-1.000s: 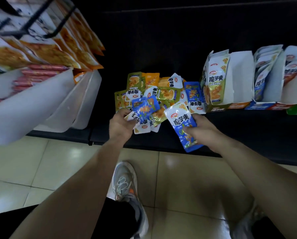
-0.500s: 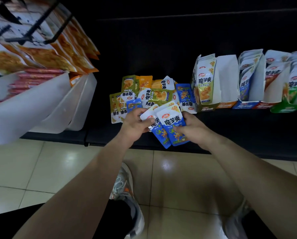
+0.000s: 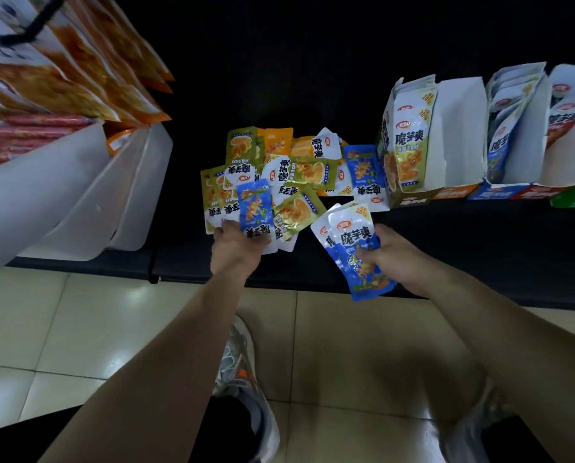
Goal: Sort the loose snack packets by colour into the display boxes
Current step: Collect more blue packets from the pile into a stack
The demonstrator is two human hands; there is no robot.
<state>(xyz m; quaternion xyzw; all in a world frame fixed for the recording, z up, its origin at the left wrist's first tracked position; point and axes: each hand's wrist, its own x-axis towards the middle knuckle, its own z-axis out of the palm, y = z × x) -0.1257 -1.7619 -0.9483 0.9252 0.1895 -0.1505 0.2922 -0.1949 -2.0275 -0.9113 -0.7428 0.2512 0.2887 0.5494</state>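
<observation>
Right hand (image 3: 391, 259) grasps two fanned blue packets (image 3: 354, 242) at the shelf (image 3: 479, 248) front. Left hand (image 3: 234, 250) pinches a third blue packet (image 3: 254, 208) in the loose pile (image 3: 299, 172). Risk: lifting it drags overlapping green packets (image 3: 299, 212) onto the floor (image 3: 145, 312); the fanned pair may slip short of the blue box (image 3: 489, 194).

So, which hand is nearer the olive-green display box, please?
Right. The right hand holds blue packets near the olive-green display box's front; the left hand is farther left, at the loose pile.

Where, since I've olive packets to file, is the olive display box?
In the head view, the olive display box stands right of centre, leftmost in the box row, beside the loose pile's blue packet.
</observation>
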